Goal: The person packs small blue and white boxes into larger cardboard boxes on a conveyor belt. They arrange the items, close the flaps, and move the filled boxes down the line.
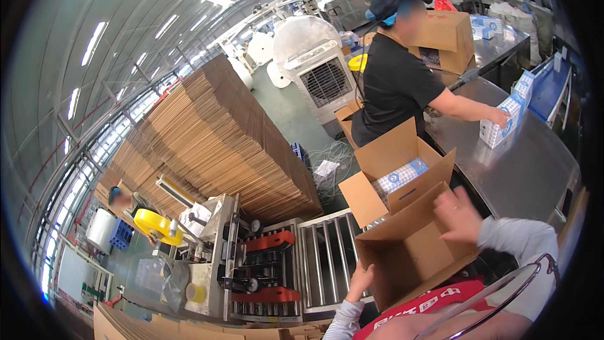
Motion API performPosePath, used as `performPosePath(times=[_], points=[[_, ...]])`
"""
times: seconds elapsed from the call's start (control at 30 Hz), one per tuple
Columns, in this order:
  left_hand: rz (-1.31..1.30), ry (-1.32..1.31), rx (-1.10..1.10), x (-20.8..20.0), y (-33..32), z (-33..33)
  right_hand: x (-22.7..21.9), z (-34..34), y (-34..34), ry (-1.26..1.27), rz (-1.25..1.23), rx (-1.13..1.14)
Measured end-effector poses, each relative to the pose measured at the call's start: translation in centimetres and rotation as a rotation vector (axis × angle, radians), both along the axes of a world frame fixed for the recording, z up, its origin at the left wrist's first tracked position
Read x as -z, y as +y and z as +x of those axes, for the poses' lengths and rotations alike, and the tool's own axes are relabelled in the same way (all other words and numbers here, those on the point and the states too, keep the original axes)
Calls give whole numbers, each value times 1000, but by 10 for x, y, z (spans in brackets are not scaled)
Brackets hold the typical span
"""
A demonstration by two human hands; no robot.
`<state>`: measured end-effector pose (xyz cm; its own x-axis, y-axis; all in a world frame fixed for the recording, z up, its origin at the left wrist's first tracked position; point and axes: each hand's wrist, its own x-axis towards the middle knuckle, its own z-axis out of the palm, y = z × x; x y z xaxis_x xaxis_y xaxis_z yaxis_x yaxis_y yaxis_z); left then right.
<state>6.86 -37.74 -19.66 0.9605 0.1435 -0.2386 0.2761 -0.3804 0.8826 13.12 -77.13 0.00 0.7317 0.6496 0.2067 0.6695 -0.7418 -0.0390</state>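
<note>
While the left hand [360,280] grips the empty open carton [412,249] at lower centre, the right hand [458,215] presses spread fingers on its flap; it looks erected but unfilled, the roller conveyor [327,258] alongside.

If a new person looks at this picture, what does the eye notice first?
First, the huge stack of flat cardboard at centre left. Next, the open box at lower right, held between the left hand and right hand. Behind it, a co-worker reaches for white-blue packs on the steel table.
</note>
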Motion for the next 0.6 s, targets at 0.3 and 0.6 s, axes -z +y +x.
performPosePath(times=[0.3,0.6], points=[[-728,499,63,-57,29,17,270,-15,-116,1141,475,979],[-946,435,-191,68,-17,3,229,49,-156,805,-258,730]])
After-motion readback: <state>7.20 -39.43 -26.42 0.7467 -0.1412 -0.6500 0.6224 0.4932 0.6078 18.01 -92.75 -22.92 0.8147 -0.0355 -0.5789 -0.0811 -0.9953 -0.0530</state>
